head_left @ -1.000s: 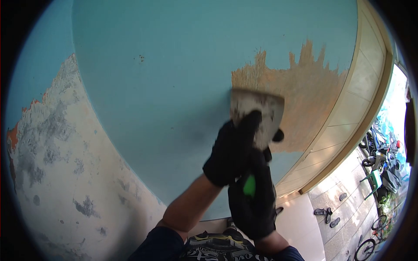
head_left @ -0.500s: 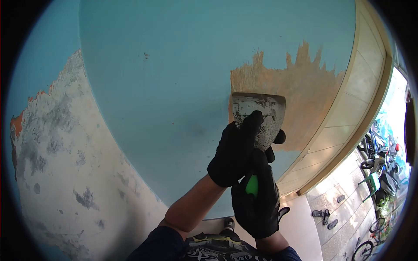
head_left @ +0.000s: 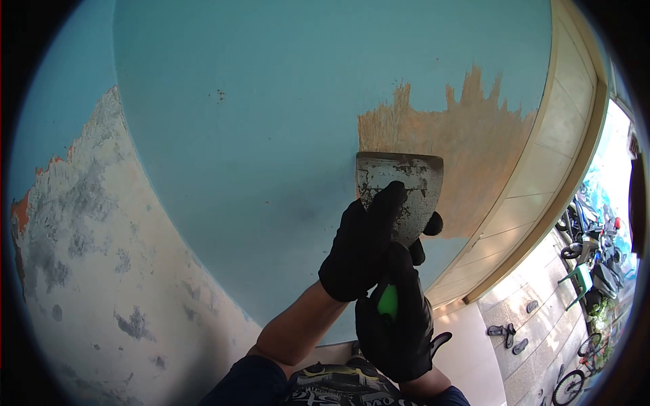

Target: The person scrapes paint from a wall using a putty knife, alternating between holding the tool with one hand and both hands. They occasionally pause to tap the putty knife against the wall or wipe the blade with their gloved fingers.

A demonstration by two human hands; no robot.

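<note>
A wide scraper (head_left: pixel 414 215) with a worn, paint-flecked metal blade lies against the turquoise wall (head_left: pixel 237 149). Its straight edge meets the bare tan patch (head_left: pixel 467 149) near that patch's left side. My left hand (head_left: pixel 362 247), in a black glove, is closed around the blade, with a finger laid along its face and fingertips showing at its right edge. Lower down, my right hand (head_left: pixel 396 325), also black-gloved, wraps the green handle (head_left: pixel 388 302), most of which is hidden by the fingers.
On the left, an adjoining wall (head_left: pixel 135 271) shows whitish, grey-stained plaster. A cream tiled border (head_left: pixel 535 176) edges the turquoise wall on the right. Beyond it are sandals (head_left: pixel 501 331), a green stool (head_left: pixel 579 281), a motorcycle (head_left: pixel 589 237) and a bicycle (head_left: pixel 569 387) on the paved ground.
The scraper and both hands have moved slightly down and a little left along the wall. Both hands keep their hold. The view has shifted slightly too.
</note>
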